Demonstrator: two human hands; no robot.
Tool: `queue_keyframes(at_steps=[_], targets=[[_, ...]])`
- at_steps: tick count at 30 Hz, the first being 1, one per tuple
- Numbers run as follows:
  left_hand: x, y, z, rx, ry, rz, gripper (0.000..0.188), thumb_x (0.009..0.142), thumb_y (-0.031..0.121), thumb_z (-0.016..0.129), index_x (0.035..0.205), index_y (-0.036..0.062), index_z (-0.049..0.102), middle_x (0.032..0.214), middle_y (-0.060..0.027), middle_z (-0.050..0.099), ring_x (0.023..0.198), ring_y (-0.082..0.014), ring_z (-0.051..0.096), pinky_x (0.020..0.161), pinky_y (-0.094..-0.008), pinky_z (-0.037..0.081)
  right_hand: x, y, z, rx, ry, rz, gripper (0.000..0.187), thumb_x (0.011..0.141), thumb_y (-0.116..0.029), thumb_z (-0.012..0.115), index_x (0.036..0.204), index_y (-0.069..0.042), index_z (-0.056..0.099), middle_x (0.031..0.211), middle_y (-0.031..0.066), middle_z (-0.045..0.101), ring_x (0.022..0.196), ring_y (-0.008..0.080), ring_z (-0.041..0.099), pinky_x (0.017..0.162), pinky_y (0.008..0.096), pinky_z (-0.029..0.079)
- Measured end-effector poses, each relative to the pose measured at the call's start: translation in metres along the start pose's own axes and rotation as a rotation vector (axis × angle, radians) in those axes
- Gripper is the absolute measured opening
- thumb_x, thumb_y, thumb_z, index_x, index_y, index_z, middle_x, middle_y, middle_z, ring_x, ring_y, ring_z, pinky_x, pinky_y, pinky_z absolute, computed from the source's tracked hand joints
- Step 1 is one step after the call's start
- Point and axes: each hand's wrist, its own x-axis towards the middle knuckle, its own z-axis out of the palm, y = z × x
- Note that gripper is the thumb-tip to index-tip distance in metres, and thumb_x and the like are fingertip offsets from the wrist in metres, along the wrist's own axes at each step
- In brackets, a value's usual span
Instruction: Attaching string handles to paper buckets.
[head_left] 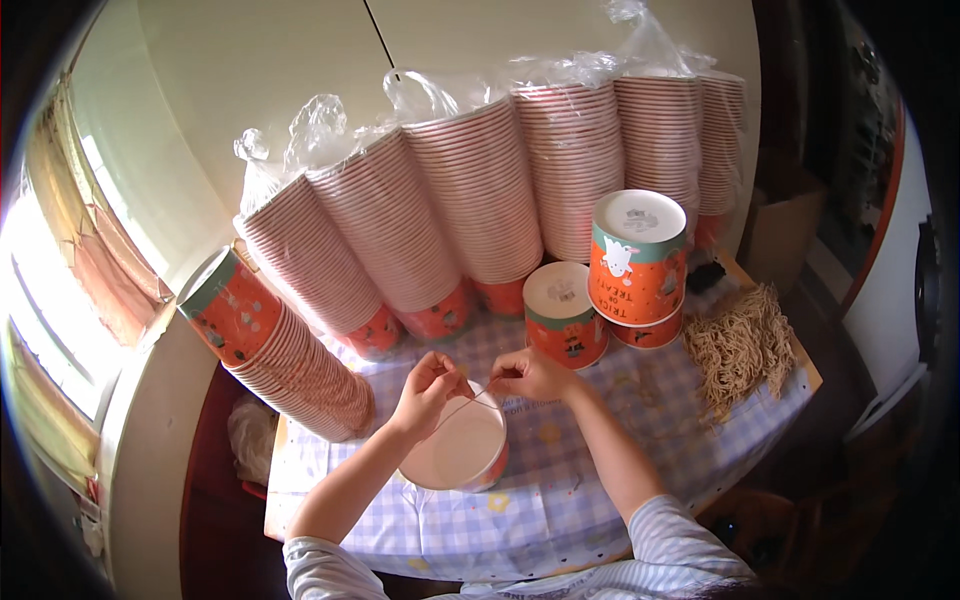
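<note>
An orange paper bucket (455, 458) stands upright on the table in front of me, its mouth facing up and its white inside showing. Over its far rim, my left hand (430, 392) pinches a thin cord (462, 403). The other end of the cord runs to my right hand (537, 376), whose fingers are closed on it just right of the rim. How the cord meets the bucket wall is hidden by my fingers. To the right lies a heap of tan cords (742, 345).
Tall nested stacks of paper buckets (475, 190) in clear plastic line the back. Another stack (285, 350) leans at the left. Upside-down buckets (640, 265) are piled beyond my right hand. A checkered cloth (560, 510) covers the table. A cardboard box (785, 210) stands behind at right.
</note>
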Motion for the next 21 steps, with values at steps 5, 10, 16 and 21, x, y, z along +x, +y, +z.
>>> queue_keyframes(at_steps=[5,10,16,21], targets=[[0.01,0.0,0.013,0.167,0.046,-0.167,0.008,0.087,0.008,0.051,0.09,0.0021,0.046,0.077,-0.0045,0.055,0.067,-0.0105,0.055,0.062,-0.0222,0.046,-0.005,-0.016,-0.005,0.135,-0.094,-0.037,0.015,0.08,-0.019,0.064,0.081,-0.004,0.061,0.068,-0.0018,0.058,0.064,0.0034,0.047,0.058,0.0218,0.041],[0.013,-0.003,0.019,0.213,-0.024,-0.186,0.008,0.086,0.011,0.055,0.088,0.0029,0.053,0.076,-0.0024,0.056,0.064,-0.0073,0.049,0.059,-0.0193,0.04,-0.004,-0.026,0.002,0.162,0.057,-0.067,0.013,0.08,-0.017,0.064,0.082,-0.005,0.061,0.07,-0.0008,0.058,0.065,0.0052,0.049,0.06,0.0221,0.042],[0.01,-0.007,0.02,0.252,-0.094,-0.233,0.016,0.086,0.013,0.055,0.096,0.0001,0.058,0.082,-0.0031,0.059,0.071,-0.0069,0.049,0.066,-0.0202,0.04,0.005,-0.012,0.007,-0.132,0.251,-0.36,0.013,0.077,-0.016,0.064,0.081,-0.004,0.061,0.074,0.0035,0.052,0.066,0.0145,0.053,0.057,0.0268,0.044],[0.009,-0.001,0.02,0.197,-0.129,-0.267,0.017,0.084,0.011,0.057,0.095,-0.0017,0.058,0.083,-0.003,0.06,0.075,-0.0078,0.052,0.069,-0.0216,0.042,0.005,-0.01,0.01,-0.097,0.222,-0.206,0.013,0.077,-0.016,0.064,0.081,-0.004,0.061,0.075,0.0042,0.054,0.067,0.0168,0.055,0.059,0.0287,0.045]])
